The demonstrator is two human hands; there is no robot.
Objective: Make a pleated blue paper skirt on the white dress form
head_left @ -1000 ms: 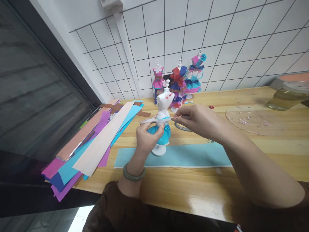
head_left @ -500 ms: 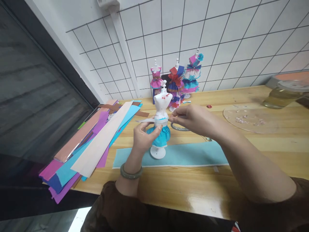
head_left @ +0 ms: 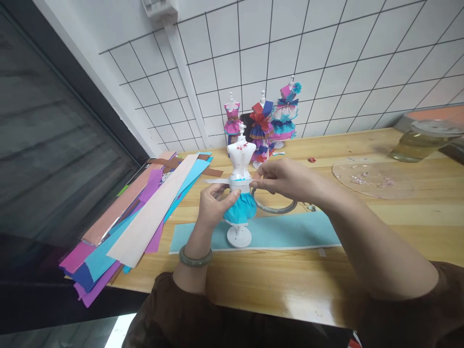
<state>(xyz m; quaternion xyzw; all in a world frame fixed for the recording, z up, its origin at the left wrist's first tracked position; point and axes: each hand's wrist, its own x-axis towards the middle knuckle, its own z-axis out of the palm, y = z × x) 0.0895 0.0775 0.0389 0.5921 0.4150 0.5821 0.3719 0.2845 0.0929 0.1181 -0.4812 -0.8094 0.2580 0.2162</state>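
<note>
A small white dress-form mannequin (head_left: 241, 157) stands in front of me, with a gathered blue paper skirt (head_left: 239, 209) below its waist. A strip of white tape (head_left: 237, 182) goes across the front of the waist, and its loose end sticks out to the left. My left hand (head_left: 213, 203) is closed on the mannequin's waist from the left, thumb in front and the other fingers partly hidden. At the right of the waist, my right hand (head_left: 277, 178) pinches the tape. A thin ring-shaped tape roll (head_left: 277, 210) hangs below that hand.
Paper strips (head_left: 152, 212) in several colours are piled at left. A pale blue sheet (head_left: 290, 229) lies under the mannequin's base. Dressed mannequins (head_left: 261, 123) stand by the tiled wall. At right are a clear plate of small pieces (head_left: 369, 181) and a glass pot (head_left: 413, 142).
The mannequin sits slightly lower in view and more upright. My right hand has shifted a little left, and more of the tape roll now shows beneath it.
</note>
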